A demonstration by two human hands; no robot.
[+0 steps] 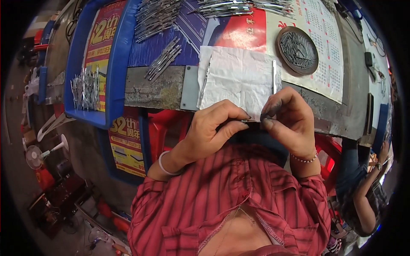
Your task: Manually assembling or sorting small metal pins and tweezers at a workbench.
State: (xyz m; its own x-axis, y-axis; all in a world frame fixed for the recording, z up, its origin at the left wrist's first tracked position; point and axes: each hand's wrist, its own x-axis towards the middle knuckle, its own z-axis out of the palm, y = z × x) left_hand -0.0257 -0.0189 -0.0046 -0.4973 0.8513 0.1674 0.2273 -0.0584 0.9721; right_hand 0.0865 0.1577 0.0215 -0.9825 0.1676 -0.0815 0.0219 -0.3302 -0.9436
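In front of my chest, at the table's near edge, both hands pinch a small thin metal piece (253, 121). My left hand (215, 127) closes thumb and forefinger on its left end. At the other end my right hand (294, 121) grips it with fingertips that are darkened. My fingers cover most of the piece, so its full shape is hidden. Just beyond them lies a creased white sheet (237, 77). A slim silvery metal strip (274, 77) rests at the sheet's right side, and a thin metal strip (206, 79) lies along its left side.
A round brown dish (314, 64) of small grey pins stands right of the sheet. Metal strips lie in piles (160, 17) at the back and a small bunch (163, 59). A blue tray (117, 64) at left holds more strips. Another person's arm (365, 200) shows at right.
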